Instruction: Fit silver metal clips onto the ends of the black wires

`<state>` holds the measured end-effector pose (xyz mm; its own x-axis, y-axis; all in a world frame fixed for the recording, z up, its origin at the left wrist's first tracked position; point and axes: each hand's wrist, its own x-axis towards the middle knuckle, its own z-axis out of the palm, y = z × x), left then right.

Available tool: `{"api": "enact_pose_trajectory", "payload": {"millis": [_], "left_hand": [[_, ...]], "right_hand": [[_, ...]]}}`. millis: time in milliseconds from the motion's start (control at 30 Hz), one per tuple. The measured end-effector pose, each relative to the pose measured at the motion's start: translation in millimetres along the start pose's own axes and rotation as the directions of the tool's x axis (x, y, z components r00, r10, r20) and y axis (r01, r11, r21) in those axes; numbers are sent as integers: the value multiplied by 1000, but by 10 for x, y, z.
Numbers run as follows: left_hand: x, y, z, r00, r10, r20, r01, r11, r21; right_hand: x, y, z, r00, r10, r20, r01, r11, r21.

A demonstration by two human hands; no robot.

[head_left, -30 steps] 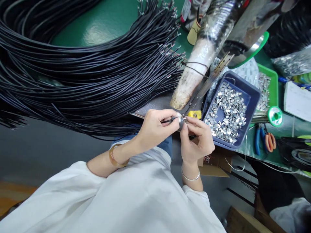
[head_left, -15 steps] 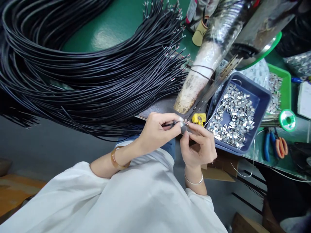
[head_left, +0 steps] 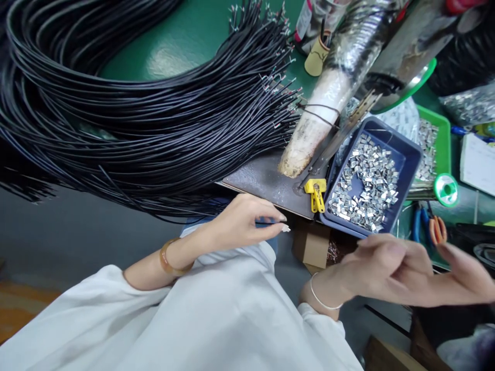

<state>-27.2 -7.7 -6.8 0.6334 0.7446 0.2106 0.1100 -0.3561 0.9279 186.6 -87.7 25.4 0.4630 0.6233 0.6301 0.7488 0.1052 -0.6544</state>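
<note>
My left hand (head_left: 247, 221) is closed in a pinch just in front of the table edge. A short dark stretch of black cable (head_left: 266, 223) shows between its fingers, and a small white bit sits at the thumb tip. My right hand (head_left: 410, 270), blurred by motion, hangs at the right, in front of the blue tray (head_left: 410, 154) and the pliers (head_left: 436, 229). Its fingers are apart, some bent and some stretched to the right, with nothing visible in them. Small silver metal pieces (head_left: 367, 180) fill much of the blue tray.
A big bundle of black cables (head_left: 174, 118) with stripped ends covers the left of the green table (head_left: 174, 59). A yellow clip (head_left: 316, 193) lies beside the blue tray. Behind stand a wrapped tube (head_left: 320, 113), a green tray (head_left: 444, 139) and a solder spool (head_left: 446, 189).
My right hand has left the cable end at my left fingertips and swung right, its fingers spreading. My left hand has dropped slightly towards me, still pinching.
</note>
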Motion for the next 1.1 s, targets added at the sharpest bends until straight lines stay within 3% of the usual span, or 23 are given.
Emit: {"api": "enact_pose_trajectory", "payload": {"millis": [33, 67, 167, 233, 300, 367, 500, 533, 567, 600, 667, 700, 767, 800, 867, 933, 1000, 1100], "left_hand": [[-10, -19, -27, 996, 21, -91, -20, 1000, 3], [-6, -40, -61, 976, 41, -213, -36, 999, 27], [90, -123, -200, 822, 120, -556, 27, 968, 249], [212, -205, -297, 770, 171, -614, 133, 899, 418], [345, -307, -370, 807, 167, -567, 167, 855, 490], [455, -405, -410, 806, 158, -570, 153, 875, 459], [486, -401, -449, 666, 69, -743, 25, 993, 115], [445, -334, -458, 657, 17, -754, -30, 1000, -4], [386, -244, -465, 687, -36, -726, -75, 990, -121], [315, -139, -464, 758, -77, -648, -102, 967, -234], [162, 76, -427, 947, -124, -295, -24, 892, -451], [95, 163, -385, 988, -121, -95, 54, 851, -523], [7, 256, -258, 977, -113, 183, 200, 793, -576], [-10, 258, -183, 959, -143, 244, 263, 770, -581], [5, 196, -43, 947, -268, 179, 322, 739, -592], [56, 104, 46, 938, -342, 50, 304, 748, -590], [109, 46, 73, 936, -348, -48, 257, 772, -582], [155, 45, 54, 942, -310, -129, 193, 815, -546]], "right_hand": [[48, 32, 0, 995, -15, -99, 14, 1000, -7], [98, 85, 5, 995, 23, -99, -26, 999, -26], [258, 327, 5, 987, 142, 73, -124, 970, -207], [360, 491, -14, 978, 106, 179, -36, 934, -355], [446, 603, -19, 949, 92, 300, 47, 903, -427], [510, 659, 2, 923, 88, 373, 106, 877, -468], [570, 688, 83, 921, 66, 384, 167, 824, -542], [569, 680, 99, 925, 54, 375, 172, 822, -543], [561, 661, 111, 934, 38, 356, 169, 829, -533], [544, 626, 118, 948, 19, 318, 154, 847, -509], [480, 497, 125, 981, 0, 195, 79, 914, -397], [433, 405, 129, 992, 14, 127, 25, 953, -301], [313, 188, 152, 992, 91, 84, -88, 995, -38], [244, 78, 175, 986, 117, 123, -127, 989, 78], [104, -105, 250, 986, 109, 126, -133, 972, 194], [-22, -206, 352, 996, 17, 89, -39, 969, 246], [-116, -224, 453, 994, -64, 86, 41, 967, 252], [-187, -172, 554, 981, -28, 191, -26, 962, 272]]}}
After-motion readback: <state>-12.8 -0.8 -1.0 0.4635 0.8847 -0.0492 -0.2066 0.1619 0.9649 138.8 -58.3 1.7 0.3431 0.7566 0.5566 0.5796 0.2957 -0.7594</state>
